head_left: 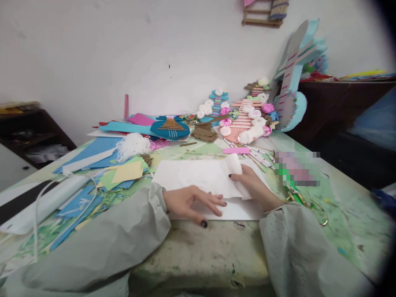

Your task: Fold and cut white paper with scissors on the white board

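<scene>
A white sheet of paper (198,175) lies on the table in front of me, its right part folded over. My left hand (193,203) rests flat on the near edge of the sheet, fingers spread. My right hand (253,186) pinches the folded flap of the same sheet at its right side. Both arms wear pale grey sleeves.
The paint-stained green table (340,206) carries blue, yellow and green paper scraps (123,173) at the left, a white thread tuft (133,145), a blue craft guitar (170,128), paper-flower crafts (244,119), scissors (305,202) at the right and a white cable (46,198).
</scene>
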A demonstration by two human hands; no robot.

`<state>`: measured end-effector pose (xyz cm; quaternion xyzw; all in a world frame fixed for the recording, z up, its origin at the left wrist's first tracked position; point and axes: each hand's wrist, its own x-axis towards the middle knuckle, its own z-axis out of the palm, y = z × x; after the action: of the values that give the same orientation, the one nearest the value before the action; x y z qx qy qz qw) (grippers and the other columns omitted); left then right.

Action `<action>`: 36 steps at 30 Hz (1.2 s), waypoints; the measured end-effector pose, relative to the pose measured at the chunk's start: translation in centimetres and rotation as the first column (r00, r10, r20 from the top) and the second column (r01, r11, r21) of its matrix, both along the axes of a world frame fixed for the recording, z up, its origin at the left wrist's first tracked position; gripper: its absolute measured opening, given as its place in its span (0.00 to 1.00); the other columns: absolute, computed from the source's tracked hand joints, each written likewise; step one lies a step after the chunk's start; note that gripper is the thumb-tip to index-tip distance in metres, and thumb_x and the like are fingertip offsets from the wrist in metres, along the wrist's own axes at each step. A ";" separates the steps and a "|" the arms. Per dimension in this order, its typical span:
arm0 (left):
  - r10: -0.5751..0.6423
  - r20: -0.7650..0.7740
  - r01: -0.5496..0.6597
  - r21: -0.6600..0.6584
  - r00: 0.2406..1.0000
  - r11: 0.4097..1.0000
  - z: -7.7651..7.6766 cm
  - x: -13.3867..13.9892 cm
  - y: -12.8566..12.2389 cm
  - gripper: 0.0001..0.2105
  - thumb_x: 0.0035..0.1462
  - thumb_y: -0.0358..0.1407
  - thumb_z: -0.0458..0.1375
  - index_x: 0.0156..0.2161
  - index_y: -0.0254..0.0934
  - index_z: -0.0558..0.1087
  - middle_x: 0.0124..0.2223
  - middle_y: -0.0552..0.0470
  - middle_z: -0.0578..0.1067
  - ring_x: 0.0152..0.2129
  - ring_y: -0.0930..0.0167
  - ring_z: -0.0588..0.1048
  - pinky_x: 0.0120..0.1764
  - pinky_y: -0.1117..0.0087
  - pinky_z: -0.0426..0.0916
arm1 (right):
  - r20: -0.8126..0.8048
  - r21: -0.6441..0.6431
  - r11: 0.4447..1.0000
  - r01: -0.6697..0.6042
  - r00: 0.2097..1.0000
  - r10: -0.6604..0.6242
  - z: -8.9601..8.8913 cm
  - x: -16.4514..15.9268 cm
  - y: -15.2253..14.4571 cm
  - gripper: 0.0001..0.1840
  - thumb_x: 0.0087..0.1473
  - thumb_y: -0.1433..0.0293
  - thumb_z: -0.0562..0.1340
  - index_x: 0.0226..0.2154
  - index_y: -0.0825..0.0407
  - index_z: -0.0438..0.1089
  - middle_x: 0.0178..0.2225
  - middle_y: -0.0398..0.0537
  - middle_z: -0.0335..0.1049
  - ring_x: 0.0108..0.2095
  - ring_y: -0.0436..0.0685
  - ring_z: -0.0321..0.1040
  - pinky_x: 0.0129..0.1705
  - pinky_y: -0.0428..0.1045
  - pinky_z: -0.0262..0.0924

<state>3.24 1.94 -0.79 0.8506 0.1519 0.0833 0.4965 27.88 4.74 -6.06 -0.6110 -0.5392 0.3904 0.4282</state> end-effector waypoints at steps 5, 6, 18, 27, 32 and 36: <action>-0.396 -0.072 0.373 -0.217 0.915 0.902 1.5 0.5 -1.1 0.33 0.33 0.60 0.63 0.45 0.42 0.77 0.50 0.52 0.74 0.53 0.58 0.67 0.49 0.65 0.66 | -0.016 -0.023 0.999 -0.025 1.000 0.025 1.0 -0.6 -0.6 0.21 0.40 0.67 0.60 0.40 0.57 0.70 0.37 0.52 0.74 0.35 0.60 0.69 0.33 0.49 0.61; -0.410 -0.065 0.388 -0.215 0.910 0.896 1.4 0.5 -1.2 0.33 0.33 0.60 0.62 0.43 0.41 0.78 0.48 0.50 0.75 0.51 0.58 0.69 0.47 0.66 0.68 | -0.024 -0.036 0.999 -0.022 0.999 0.022 1.2 -0.7 -0.7 0.19 0.42 0.66 0.59 0.39 0.57 0.70 0.35 0.52 0.74 0.33 0.59 0.69 0.31 0.49 0.61; 0.621 -0.071 -0.355 0.766 0.781 0.535 -4.5 -0.9 3.7 0.27 0.62 0.43 0.41 0.63 0.34 0.51 0.66 0.43 0.50 0.63 0.63 0.45 0.61 0.54 0.45 | 0.014 -0.058 0.997 -0.054 0.998 0.055 1.9 -0.1 -0.7 0.15 0.44 0.61 0.60 0.29 0.57 0.71 0.25 0.49 0.71 0.25 0.56 0.65 0.24 0.47 0.54; 0.678 -0.258 -0.254 0.790 0.688 0.558 -5.2 -0.6 3.9 0.35 0.60 0.54 0.33 0.65 0.31 0.45 0.67 0.42 0.44 0.63 0.60 0.42 0.61 0.53 0.39 | -0.049 -0.073 0.991 0.114 0.992 -0.118 3.4 0.5 -1.1 0.09 0.48 0.66 0.58 0.24 0.56 0.67 0.19 0.44 0.66 0.17 0.49 0.59 0.18 0.43 0.49; 0.684 -0.289 -0.240 0.787 0.670 0.568 -4.8 -0.4 3.7 0.36 0.59 0.55 0.32 0.65 0.31 0.44 0.67 0.44 0.43 0.64 0.61 0.41 0.61 0.54 0.39 | -0.070 -0.089 0.992 0.091 0.993 -0.097 3.6 0.4 -1.3 0.09 0.51 0.67 0.57 0.26 0.57 0.68 0.20 0.45 0.67 0.18 0.49 0.60 0.18 0.43 0.49; 0.685 -0.286 -0.244 0.786 0.670 0.567 -4.8 -0.3 3.7 0.37 0.59 0.55 0.32 0.65 0.30 0.44 0.67 0.43 0.43 0.64 0.60 0.42 0.61 0.53 0.39 | -0.062 -0.069 0.995 0.076 0.995 -0.081 4.0 0.1 -1.2 0.10 0.50 0.66 0.58 0.25 0.56 0.67 0.20 0.46 0.68 0.18 0.50 0.61 0.18 0.43 0.50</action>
<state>2.98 5.64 -5.61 0.8771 0.4793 0.0131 0.0292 28.00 3.57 -2.08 -0.6329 -0.4874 0.4107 0.4397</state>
